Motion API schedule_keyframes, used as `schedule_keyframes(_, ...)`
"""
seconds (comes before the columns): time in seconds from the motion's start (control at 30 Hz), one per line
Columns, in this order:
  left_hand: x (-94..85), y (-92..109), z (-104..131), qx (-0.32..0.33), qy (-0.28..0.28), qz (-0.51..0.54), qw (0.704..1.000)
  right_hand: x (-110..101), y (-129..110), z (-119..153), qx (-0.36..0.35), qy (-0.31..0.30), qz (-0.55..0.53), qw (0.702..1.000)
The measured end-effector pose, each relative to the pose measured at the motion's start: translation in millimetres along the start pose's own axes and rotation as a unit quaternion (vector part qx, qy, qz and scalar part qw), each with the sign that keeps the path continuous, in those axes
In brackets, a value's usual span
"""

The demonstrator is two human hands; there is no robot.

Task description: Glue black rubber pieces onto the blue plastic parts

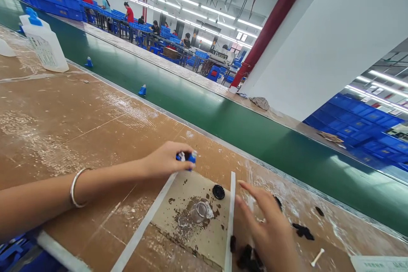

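Note:
My left hand [164, 159] is closed around a small blue plastic part [192, 158] with a pale tip, above the far edge of a cardboard sheet [208, 238]. White and dark bits show between the fingers. My right hand [270, 225] is held over the right side of the sheet, its thumb and fingers apart and nothing between them. On the stained sheet sit a small clear round container [200, 211] and a round black cap [218, 192]. White tape strips [145, 225] run along both sides. Black pieces [247, 257] lie under and beside my right hand.
Beyond the brown table runs a green conveyor belt [197, 108], carrying blue parts [142, 90]. A white jug [44, 44] stands at far left. At right lie more black pieces [302, 231] and a white stick [317, 257]. Blue crates [350, 123] and several people are farther back.

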State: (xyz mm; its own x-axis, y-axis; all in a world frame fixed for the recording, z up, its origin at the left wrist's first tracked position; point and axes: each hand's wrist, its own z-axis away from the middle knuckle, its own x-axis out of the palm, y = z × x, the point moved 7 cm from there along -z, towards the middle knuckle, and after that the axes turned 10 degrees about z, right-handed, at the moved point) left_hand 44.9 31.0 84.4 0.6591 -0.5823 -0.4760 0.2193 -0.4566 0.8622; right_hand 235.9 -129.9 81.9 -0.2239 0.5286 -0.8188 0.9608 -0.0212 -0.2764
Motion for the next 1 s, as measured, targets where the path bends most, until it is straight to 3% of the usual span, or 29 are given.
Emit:
schedule_keyframes(0.07,-23.0,-12,-8,-0.002,0.067,-0.21,0.975,-4,47,-1,0.075,-0.027,0.081,0.994)
schedule_keyframes(0.13,-38.8,-25,-12,-0.025,0.102,-0.313,0.944,-5,82,0,0.114,-0.05,0.11,0.986)
schedule_keyframes(0.23,-51.6,-33,-13,-0.044,0.142,-0.335,0.931,5,105,3,0.134,-0.095,0.125,0.978)
schedule_keyframes(0.33,-51.8,-26,-11,-0.036,0.168,-0.333,0.927,16,104,5,0.131,-0.122,0.125,0.976)
schedule_keyframes(0.5,-35.3,-12,-7,0.012,0.146,-0.168,0.975,22,102,4,0.133,-0.143,0.126,0.973)
schedule_keyframes(0.63,-19.2,-13,-4,-0.023,0.089,0.0,0.996,18,104,2,0.136,-0.147,0.12,0.972)
schedule_keyframes(0.8,-1.0,-21,-2,-0.1,0.036,0.162,0.981,19,106,2,0.135,-0.176,0.103,0.97)
schedule_keyframes(1.0,10.0,-26,-2,-0.093,0.022,0.241,0.966,14,113,-3,0.182,-0.204,0.073,0.959)
